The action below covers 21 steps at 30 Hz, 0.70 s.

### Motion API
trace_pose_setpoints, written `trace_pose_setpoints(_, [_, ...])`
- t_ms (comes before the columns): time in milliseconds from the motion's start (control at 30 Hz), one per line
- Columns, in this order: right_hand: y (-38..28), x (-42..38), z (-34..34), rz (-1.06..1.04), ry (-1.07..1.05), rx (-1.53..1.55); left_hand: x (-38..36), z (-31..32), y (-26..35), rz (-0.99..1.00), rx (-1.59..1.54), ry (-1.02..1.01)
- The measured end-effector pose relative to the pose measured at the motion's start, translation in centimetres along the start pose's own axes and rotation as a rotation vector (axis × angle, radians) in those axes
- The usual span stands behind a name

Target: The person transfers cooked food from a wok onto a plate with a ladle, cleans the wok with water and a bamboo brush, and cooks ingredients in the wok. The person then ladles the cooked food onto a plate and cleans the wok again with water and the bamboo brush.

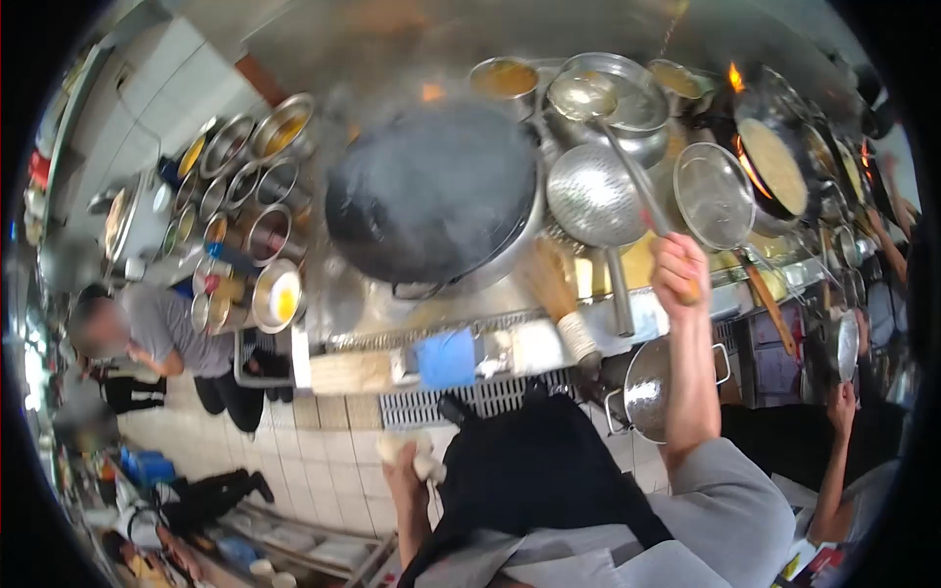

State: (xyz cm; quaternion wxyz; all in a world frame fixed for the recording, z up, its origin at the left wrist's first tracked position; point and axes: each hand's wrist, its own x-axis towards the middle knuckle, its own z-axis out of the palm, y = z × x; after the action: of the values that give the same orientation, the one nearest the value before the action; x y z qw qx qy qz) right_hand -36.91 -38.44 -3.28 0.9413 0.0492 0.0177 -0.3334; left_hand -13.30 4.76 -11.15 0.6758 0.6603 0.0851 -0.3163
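Observation:
My right hand [679,271] is closed round the handle of a long ladle [637,171]. The ladle's bowl is over a metal pot [627,139] at the back of the stove. My left hand [405,482], low by my apron, grips a bunched whitish cloth [412,453]. In front of me sits a large dark wok [431,196], with steam blurring its inside. Right of it lie a perforated strainer [595,196] and a wire-mesh skimmer [716,196]. A bamboo wok brush [556,284] rests at the stove's front edge.
Several metal bowls and containers [277,235] stand at the left, one white bowl [279,294] holding something yellow. Flames rise by a pan [774,169] on the right. A blue cloth [446,358] hangs on the front edge. Co-workers [186,338] stand left and right.

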Motion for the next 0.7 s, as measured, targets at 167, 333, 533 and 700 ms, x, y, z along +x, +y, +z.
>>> trace_pose_setpoints(167, [5.6,-6.7,3.7,0.076,0.130,-0.154,1.8,0.5,1.5,-0.071,-0.041,-0.077])
trace_pose_setpoints(333, [10.4,-10.2,7.6,0.157,0.380,-0.393,3.3,-1.6,2.9,-0.097,-0.084,-0.133])
trace_pose_setpoints(533, [15.6,-10.7,9.2,0.226,0.504,-0.502,5.8,-4.9,4.2,-0.138,-0.087,-0.150])
trace_pose_setpoints(700, [20.6,-8.5,7.4,0.154,0.580,-0.910,7.8,-6.9,4.9,-0.171,-0.099,-0.264])
